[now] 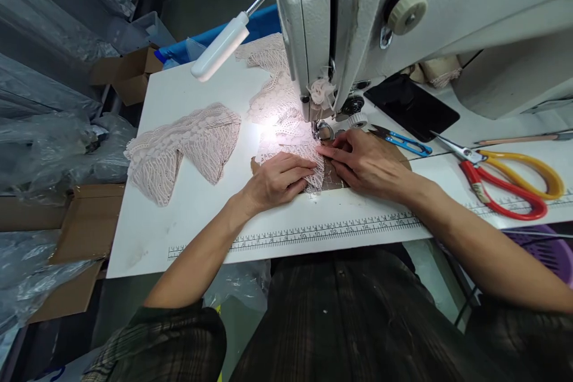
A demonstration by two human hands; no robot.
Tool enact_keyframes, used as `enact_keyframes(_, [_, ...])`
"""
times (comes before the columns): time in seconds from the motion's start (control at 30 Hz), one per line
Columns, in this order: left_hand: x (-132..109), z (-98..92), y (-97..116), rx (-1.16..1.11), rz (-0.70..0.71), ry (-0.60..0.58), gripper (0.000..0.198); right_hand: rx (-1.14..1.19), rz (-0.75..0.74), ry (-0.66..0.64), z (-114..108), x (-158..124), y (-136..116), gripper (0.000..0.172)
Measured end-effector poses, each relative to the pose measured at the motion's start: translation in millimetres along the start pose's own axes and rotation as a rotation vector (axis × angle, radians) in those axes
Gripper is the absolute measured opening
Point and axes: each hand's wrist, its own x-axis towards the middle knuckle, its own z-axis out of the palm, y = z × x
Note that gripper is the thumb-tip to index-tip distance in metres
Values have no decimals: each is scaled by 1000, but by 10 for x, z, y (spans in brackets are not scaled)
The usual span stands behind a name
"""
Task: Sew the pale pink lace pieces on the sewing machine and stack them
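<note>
A piece of pale pink lace fabric (316, 176) lies under the presser foot (319, 131) of a white sewing machine (302, 30). My left hand (281, 180) rests on the lace, its fingers stretched out over it to the left of the foot. Just right of the foot, my right hand (364, 162) has its fingertips closed at the lace's edge; what lies between them is partly hidden. Beneath both is a brown plate (335, 182). More lace (273, 95) trails behind the needle area, lit by a small white lamp (221, 48).
Another lace piece (192, 137) lies on the left of the white table (152, 239). Blue thread snips (405, 142), a black phone (412, 107), red-and-yellow scissors (505, 176) and a pencil (523, 139) lie at right. A printed ruler (295, 237) runs along the front edge. Cardboard boxes (129, 74) stand left.
</note>
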Motion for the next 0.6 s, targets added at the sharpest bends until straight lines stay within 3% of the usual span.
enact_keyframes(0.23, [6, -12, -2, 64, 49, -12, 13, 60, 54, -57, -61, 59, 35, 42])
enact_keyframes(0.43, [45, -46, 9, 111, 138, -20, 11, 348, 125, -339, -332, 367, 195, 42])
enact_keyframes(0.6, [9, -28, -9, 145, 93, -82, 15, 373, 118, -139, -226, 325, 235, 36])
